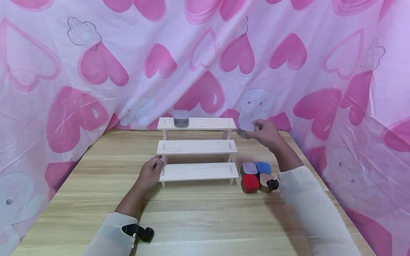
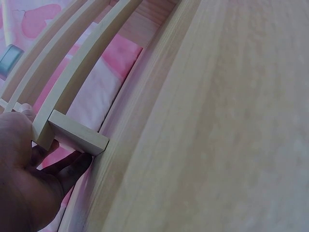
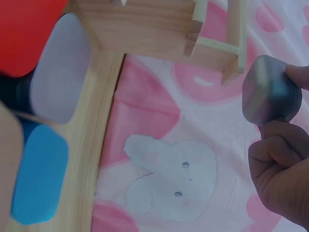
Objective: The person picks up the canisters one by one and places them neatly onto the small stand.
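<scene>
A pale wooden three-step rack (image 1: 198, 172) stands on the table. My left hand (image 1: 152, 173) grips its left end by the lower step, with fingertips reaching under the board beside the leg (image 2: 77, 133) in the left wrist view. Off the right end of the top step, my right hand (image 1: 268, 134) pinches a small grey rounded-square tin (image 3: 266, 92) between thumb and fingers, held up in the air. A similar grey tin (image 1: 181, 119) sits on the top step, left of its middle. The middle and lower steps carry nothing.
Right of the rack, close together on the wooden table (image 1: 198, 220), stand a red tin (image 1: 250, 183), a blue tin (image 1: 263, 167), a lilac tin (image 1: 249, 168) and a beige tin (image 1: 265, 179). A pink heart-patterned cloth (image 1: 198, 53) hangs behind.
</scene>
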Demonstrator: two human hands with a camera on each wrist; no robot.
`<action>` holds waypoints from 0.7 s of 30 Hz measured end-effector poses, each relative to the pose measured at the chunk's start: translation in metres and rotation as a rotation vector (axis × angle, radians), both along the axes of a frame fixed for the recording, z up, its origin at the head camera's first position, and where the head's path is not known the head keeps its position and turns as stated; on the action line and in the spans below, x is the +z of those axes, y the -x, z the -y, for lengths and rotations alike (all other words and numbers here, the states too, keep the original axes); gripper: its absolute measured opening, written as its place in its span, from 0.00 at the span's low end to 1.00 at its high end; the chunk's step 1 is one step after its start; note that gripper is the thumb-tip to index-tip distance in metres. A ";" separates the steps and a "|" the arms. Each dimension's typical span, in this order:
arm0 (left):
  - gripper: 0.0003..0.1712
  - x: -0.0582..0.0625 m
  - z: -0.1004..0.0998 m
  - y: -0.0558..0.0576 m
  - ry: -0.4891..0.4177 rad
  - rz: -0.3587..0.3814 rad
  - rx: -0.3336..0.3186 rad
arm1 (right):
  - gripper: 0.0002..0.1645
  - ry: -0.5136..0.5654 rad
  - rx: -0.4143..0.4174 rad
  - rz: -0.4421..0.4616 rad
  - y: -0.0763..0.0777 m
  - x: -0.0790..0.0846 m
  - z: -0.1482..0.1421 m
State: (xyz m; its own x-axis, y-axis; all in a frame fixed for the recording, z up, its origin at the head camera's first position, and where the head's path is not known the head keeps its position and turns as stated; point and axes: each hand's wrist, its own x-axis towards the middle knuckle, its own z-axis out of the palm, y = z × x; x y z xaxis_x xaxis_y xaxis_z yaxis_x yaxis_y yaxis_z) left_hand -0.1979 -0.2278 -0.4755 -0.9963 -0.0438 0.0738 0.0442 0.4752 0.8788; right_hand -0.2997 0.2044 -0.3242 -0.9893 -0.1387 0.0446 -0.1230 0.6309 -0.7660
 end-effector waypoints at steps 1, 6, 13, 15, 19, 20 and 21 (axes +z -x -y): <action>0.30 0.000 0.000 0.000 -0.001 -0.001 0.000 | 0.36 0.006 0.005 -0.002 0.000 0.002 0.002; 0.29 -0.001 0.000 0.000 -0.005 -0.012 0.000 | 0.38 0.029 0.039 0.008 0.003 0.010 0.014; 0.29 -0.001 -0.001 -0.001 0.001 -0.009 0.008 | 0.41 0.012 0.064 0.022 0.008 0.020 0.028; 0.29 0.000 -0.001 -0.001 -0.002 -0.003 0.004 | 0.40 0.020 0.070 0.014 0.011 0.020 0.030; 0.31 0.001 -0.002 -0.002 -0.004 0.009 -0.005 | 0.38 0.061 0.104 0.002 0.017 0.018 0.038; 0.31 0.002 -0.002 -0.002 0.000 0.011 -0.005 | 0.37 0.077 0.116 0.003 0.019 0.018 0.040; 0.31 0.002 -0.002 -0.002 -0.002 0.014 -0.004 | 0.36 0.087 0.124 0.006 0.021 0.018 0.043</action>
State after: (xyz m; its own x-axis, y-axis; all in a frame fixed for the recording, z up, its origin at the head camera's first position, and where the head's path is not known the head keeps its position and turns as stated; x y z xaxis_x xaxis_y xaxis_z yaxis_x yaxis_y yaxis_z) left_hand -0.1962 -0.2258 -0.4738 -0.9974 -0.0396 0.0599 0.0341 0.4731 0.8803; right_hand -0.3204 0.1617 -0.3060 -0.9652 -0.2552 0.0563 -0.1911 0.5424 -0.8181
